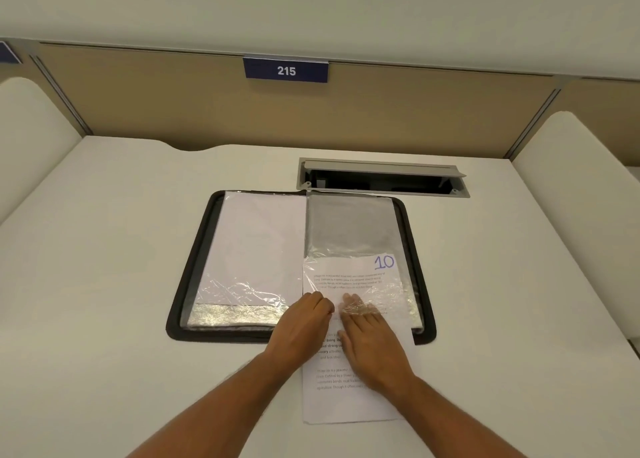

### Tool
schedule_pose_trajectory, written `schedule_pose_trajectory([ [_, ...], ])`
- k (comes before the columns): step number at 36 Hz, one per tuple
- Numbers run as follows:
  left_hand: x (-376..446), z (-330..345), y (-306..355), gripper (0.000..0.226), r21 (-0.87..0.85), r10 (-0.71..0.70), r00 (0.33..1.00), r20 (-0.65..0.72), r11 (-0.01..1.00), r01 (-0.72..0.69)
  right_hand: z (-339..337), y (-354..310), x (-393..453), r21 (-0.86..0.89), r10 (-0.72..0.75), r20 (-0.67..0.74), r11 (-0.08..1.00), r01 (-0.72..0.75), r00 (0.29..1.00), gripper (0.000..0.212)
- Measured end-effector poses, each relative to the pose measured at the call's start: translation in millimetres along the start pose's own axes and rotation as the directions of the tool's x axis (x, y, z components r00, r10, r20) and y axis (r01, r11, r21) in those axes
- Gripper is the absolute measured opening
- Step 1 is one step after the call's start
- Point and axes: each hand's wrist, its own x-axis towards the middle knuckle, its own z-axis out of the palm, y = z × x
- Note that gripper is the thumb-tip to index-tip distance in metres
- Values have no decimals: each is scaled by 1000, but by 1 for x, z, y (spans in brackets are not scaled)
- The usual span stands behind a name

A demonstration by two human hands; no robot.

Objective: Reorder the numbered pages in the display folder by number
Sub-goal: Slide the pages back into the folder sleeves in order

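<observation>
Right grip (367, 326) flat, fingers tucked inside the sleeve (349, 229) atop page 10 (353, 402); left grip (304, 322) pressing alongside, page running lengthwise toward frame top.

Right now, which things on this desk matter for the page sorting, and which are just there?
Job: display folder; page 10, half in its sleeve; left hand; right hand.
Just there: cable hatch; sign 215; desk.
</observation>
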Motion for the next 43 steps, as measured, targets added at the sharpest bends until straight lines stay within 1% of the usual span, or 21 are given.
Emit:
schedule_pose_trajectory([
  [6, -1, -1, 1, 2, 21, 9, 1000, -21, 1000, -9, -4, 6, 31, 13, 29, -2, 999, -29, 1000, 66],
  [9, -1, -1, 0, 4, 31, 11, 999, -31, 999, -10, -3, 10, 40, -15, 37, -2, 999, -37, 999, 63],
  [13, 0, -1, 0, 4, 33, -5, 1000, -29, 999, 6, 0, 12, 43, 5, 22, -32, 1000, -22, 999, 64],
  [16, -1, -1, 1, 4, 22, -10, 1000, -25, 1000, 11, 3, 11, 32, 30, 7, -102, 1000, -4, 995, 61],
  [19, -3, -2, 2, 5, 20, 6, 999, -31, 1000, -6, 2, 7, 12, 30, -59, -140, 997, 64, 988, 57],
  [21, -3, -2, 1, 8, 21, 26, 999, -29, 999, -26, 2, 3, 0, -32, -147, -163, 989, 143, 976, 52],
  [23, -4, -2, 2, 10, 26, 34, 999, -30, 999, -33, 4, 1, -6, -77, -188, -162, 981, 178, 969, 54],
  [25, -4, -2, 3, 10, 28, 36, 998, -41, 999, -35, 5, 0, -6, -68, -171, -130, 984, 163, 977, 57],
  [27, -4, -3, 3, 11, 30, 40, 998, -44, 999, -38, 6, 0, -1, -41, -146, -93, 989, 143, 985, 54],
  [32, -3, -4, 3, 15, 57, 41, 999, -7, 998, -40, 6, 0, 16, -8, -100, -28, 995, 99, 995, 58],
  [36, 0, -6, 5, 16, 62, 49, 999, -2, 997, -49, 2, 0, 21, -41, -81, -53, 996, 79, 995, 63],
  [40, 4, -4, 10, 16, 46, 15, 1000, 11, 999, -15, 9, 0, 16, -47, -38, -93, 998, 33, 995, 61],
  [43, 8, -5, 14, 14, 28, 26, 1000, 11, 999, -26, 10, 1, 7, -34, -80, -148, 997, 76, 986, 58],
])
